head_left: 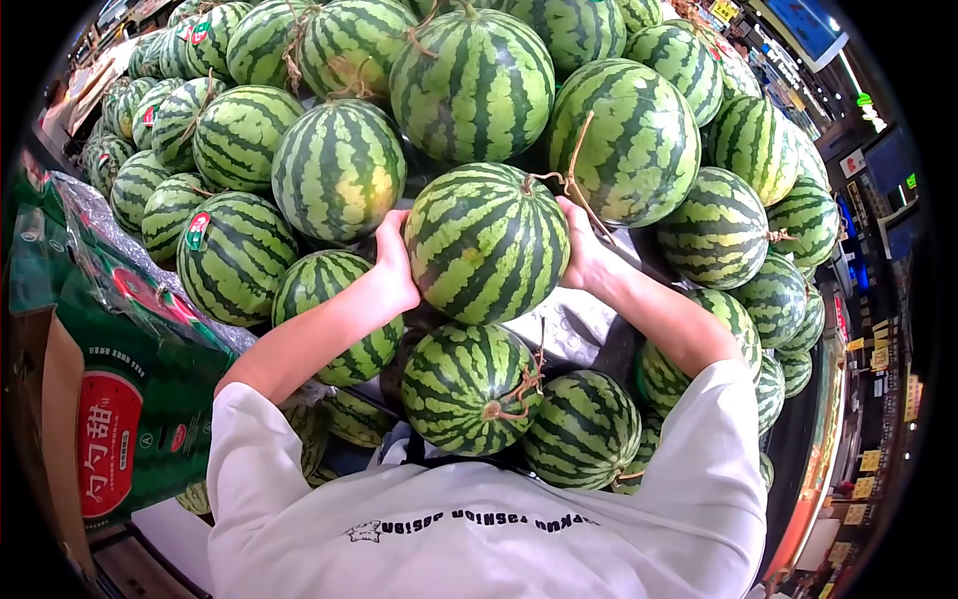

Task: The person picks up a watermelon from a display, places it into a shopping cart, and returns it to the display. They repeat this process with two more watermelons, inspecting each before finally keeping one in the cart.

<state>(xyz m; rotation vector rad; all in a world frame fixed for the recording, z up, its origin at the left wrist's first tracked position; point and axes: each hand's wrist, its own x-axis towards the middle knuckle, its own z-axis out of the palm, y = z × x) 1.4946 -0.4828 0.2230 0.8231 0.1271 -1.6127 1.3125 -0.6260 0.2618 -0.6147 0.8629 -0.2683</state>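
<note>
Both my hands hold one striped watermelon between them at the middle of the view, above the pile. My left hand presses on its left side, fingers partly hidden behind the fruit. On the right side my right hand grips it near the dry stem. Just below the held fruit lies another watermelon with a curled brown stem. A large watermelon sits right behind it, and one with a yellow patch rests to the left.
Several more watermelons surround my arms on both sides. A green printed cardboard box with a red label stands at the left. A white crumpled sheet shows between the fruits. Shop shelves with yellow tags run along the right.
</note>
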